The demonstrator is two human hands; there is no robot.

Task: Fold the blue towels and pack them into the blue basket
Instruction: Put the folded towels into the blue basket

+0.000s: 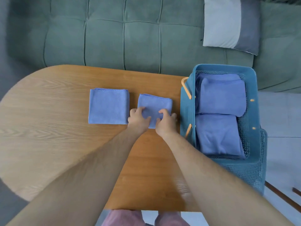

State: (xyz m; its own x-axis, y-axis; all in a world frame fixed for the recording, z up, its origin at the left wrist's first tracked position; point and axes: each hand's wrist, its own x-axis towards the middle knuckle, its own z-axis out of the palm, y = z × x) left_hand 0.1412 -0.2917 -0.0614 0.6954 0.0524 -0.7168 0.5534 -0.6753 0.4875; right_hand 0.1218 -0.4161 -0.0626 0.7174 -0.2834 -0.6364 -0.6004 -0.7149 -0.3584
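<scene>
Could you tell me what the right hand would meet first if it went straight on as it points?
Probably only the folded towel that the right hand grips, then bare table; the blue basket lies off to its right.

Left folded towel (pixel 108 106) and right folded towel (pixel 154 106) side by side; packed towels (pixel 221 98) inside blue basket (pixel 223 67).

Two hands: a left hand (pixel 137 119) and a right hand (pixel 166 122). Four folded towels can be counted. One towel (pixel 154 105) lies under both hands and one (pixel 108 106) just left of the left hand. Two lie right of the hands in the basket (pixel 255 111), one far (pixel 223 97) and one near (pixel 218 134). Layers beneath those are too hidden to count. One basket, one table (pixel 48 111). Beyond the hands, one sofa (pixel 105 38) and one pillow (pixel 228 23).
</scene>
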